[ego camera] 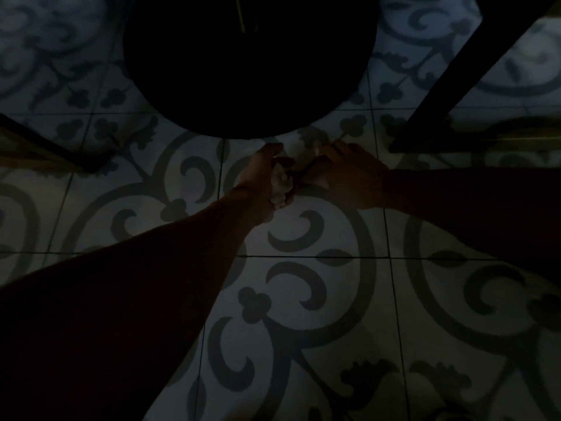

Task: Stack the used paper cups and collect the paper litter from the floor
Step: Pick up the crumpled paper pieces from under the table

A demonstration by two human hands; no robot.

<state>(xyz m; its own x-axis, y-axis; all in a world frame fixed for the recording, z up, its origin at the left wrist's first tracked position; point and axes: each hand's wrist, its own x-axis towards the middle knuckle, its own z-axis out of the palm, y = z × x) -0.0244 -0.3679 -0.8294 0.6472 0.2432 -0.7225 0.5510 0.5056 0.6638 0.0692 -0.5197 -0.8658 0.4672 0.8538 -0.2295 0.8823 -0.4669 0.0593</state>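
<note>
The scene was very dark. Both arms reached forward and down to a tiled floor (303, 299) with a grey scroll pattern on pale tiles. The left hand (264, 174) was curled shut around a wad of crumpled white paper (280, 185), which showed between its fingers and palm, just above the floor near the middle of the view. The right hand (349, 174) lay just right of it, palm down, its fingertips near or on the floor at a small pale scrap (317, 151); whether those fingers were pinched on the scrap or merely resting over it could not be told in the gloom. The two hands nearly touched.

Just beyond the hands, a large round black base (249, 65) filled the far middle of the view. A dark bar (473, 71) ran diagonally across the far right, and another dark edge (45, 144) crossed the left side. No cups could be made out.
</note>
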